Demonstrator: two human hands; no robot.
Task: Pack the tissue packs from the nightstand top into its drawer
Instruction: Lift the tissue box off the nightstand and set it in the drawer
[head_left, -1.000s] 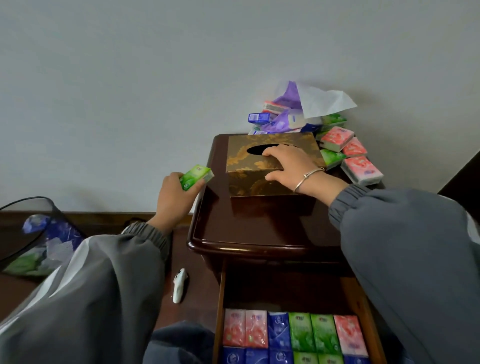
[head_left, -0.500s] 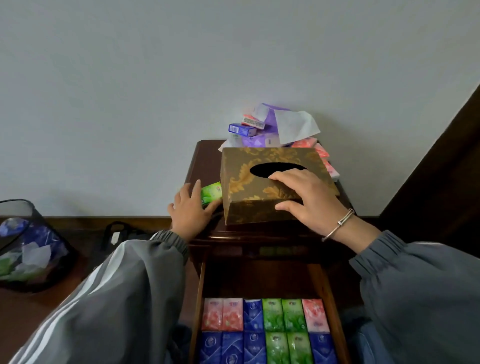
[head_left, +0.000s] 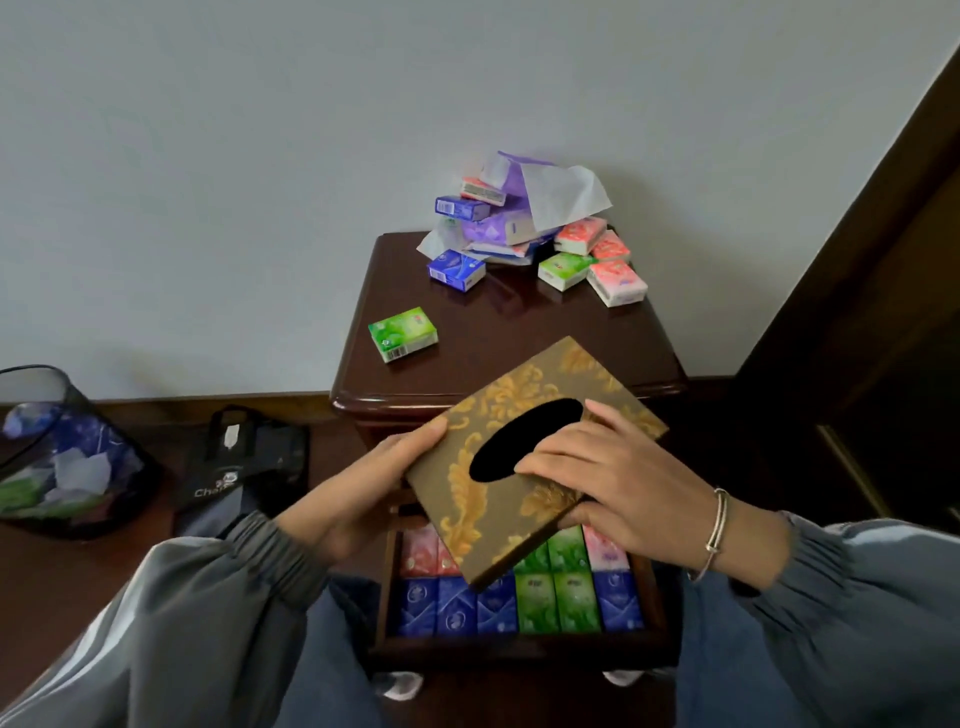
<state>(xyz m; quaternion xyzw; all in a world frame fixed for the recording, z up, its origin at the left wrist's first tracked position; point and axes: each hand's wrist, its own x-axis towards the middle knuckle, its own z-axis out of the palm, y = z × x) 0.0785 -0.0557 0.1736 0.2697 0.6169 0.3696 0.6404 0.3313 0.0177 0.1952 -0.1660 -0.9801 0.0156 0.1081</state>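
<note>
While the dark mesh wastebasket sits at the far left of the frame with wrappers and paper in it, a black bag lies on the floor just to its right, up against the baseboard.

Moving right, the left hand comes up from the lower left in a grey sleeve and holds the left corner of a gold-patterned tissue box, thumb on the top edge and the rest of the fingers hidden underneath. The box is tilted and is off the nightstand, over the open drawer at bottom centre.

Up on the nightstand top, a single green tissue pack lies flat near the left edge. The pile of tissue packs (blue, green, pink, plus purple wrapping and loose tissue) is at the back against the wall, upper centre of the frame.

In the drawer, rows of packs are lined up neatly, pink and green at the back, blue and green in front. The box covers some of them.

Right of centre, the right hand grips the box, fingers hooked into its oval slot and thumb under the near edge. There's a silver bracelet on that wrist.
</note>
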